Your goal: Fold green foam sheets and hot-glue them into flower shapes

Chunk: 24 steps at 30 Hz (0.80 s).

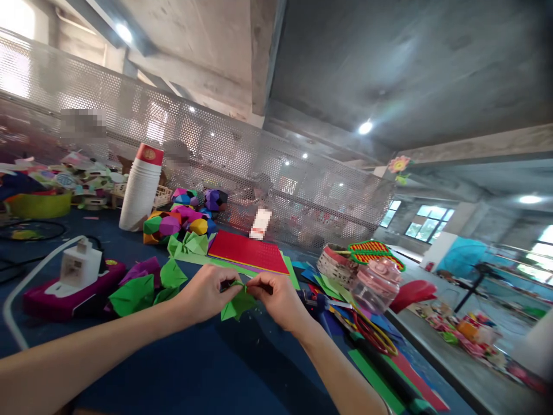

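Observation:
A folded green paper piece [237, 305] is pinched between both hands above the dark blue table. My left hand [211, 294] grips its left upper side with thumb and finger. My right hand [276, 294] pinches the upper right corner, its fingertips close to those of the left. Left of my left wrist lie folded green paper pieces [133, 295] and a purple folded piece [144, 268]. Just beyond the hands are a red sheet stack [248, 252] and light green folded pieces [192, 245]. A dark blue glue gun [315, 301] lies beside my right hand.
A paper cup stack [140, 190] and colourful paper balls [173, 222] stand at back left. A purple power strip [73, 294] with a white plug and cable is at left. At right are a pink-lidded jar [375, 288], a woven basket [334, 265] and a dark-handled tool [384, 372].

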Each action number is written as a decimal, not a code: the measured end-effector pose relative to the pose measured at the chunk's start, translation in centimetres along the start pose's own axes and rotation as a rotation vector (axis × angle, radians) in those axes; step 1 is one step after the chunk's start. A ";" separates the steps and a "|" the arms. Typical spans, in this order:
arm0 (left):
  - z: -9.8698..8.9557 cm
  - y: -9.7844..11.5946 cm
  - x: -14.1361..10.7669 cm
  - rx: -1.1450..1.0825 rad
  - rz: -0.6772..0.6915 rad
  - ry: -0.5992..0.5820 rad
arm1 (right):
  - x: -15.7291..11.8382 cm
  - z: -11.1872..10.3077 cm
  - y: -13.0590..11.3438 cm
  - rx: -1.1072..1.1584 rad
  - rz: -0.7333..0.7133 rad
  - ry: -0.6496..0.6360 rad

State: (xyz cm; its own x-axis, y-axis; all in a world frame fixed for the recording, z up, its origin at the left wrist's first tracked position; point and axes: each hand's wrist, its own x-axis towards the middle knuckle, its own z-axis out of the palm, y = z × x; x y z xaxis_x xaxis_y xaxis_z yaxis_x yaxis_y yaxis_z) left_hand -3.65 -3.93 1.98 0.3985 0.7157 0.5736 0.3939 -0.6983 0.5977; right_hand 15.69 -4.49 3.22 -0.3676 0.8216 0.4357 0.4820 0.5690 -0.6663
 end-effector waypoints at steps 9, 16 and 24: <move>0.5 -0.1 -0.1 0.082 -0.053 0.005 | -1.1 1.0 -1.6 -0.500 -0.242 0.031; 0.6 0.0 -0.3 0.106 -0.057 -0.034 | -1.5 2.3 -0.9 -0.637 -0.225 0.053; 0.9 0.1 0.0 0.160 -0.027 -0.013 | -1.4 2.4 -0.8 -0.436 -0.131 0.121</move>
State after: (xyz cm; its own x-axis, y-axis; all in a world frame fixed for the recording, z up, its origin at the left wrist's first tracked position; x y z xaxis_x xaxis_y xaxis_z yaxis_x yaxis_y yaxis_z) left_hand -2.87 -4.06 1.57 0.3957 0.7351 0.5505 0.5311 -0.6722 0.5158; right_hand 13.92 -6.17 1.68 -0.3645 0.7252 0.5842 0.7361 0.6086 -0.2962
